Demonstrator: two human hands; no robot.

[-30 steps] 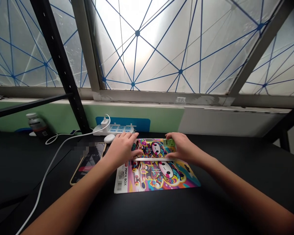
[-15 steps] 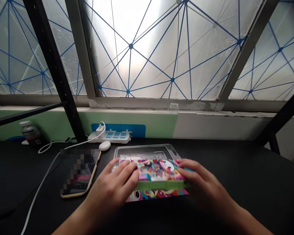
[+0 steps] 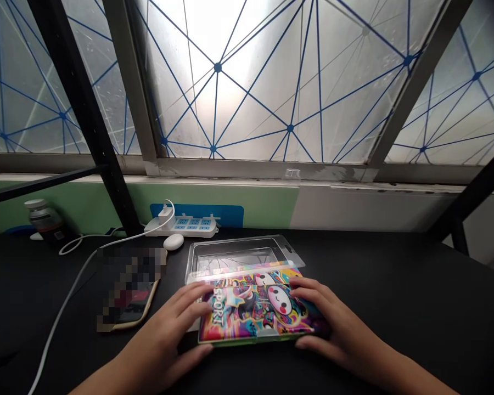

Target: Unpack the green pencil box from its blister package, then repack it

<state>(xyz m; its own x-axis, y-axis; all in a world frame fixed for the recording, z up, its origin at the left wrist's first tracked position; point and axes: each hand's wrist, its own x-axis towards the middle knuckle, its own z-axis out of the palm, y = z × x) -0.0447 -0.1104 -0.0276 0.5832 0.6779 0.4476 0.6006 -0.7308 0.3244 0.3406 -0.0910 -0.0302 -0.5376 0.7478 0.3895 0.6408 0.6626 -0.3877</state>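
On the desk, in the middle and well short of its far edge, sits the pencil box, one long side facing the person. Its lid is glossy and crowded with print: pinks, purples, yellows and blues, a pale round cartoon face with dark eyes and pink cheeks right of centre, a light star to the left, and the word SPORT running down the left end. A thin green side shows under the lid along the near edge, with a pale clasp at about its middle. The right end falls into shadow.

The left hand has its fingers part open over the left end, fingertips on the lid, thumb at the near left corner. The right hand mirrors it, part open around the right end, thumb at the near edge; between them they hold the box.

Behind the box, towards the far edge, lies a clear shell, with a strip of bright printed card showing between. Left of these is a phone, partly blurred out. At the far edge are a white case, a power strip and, further left, a bottle.
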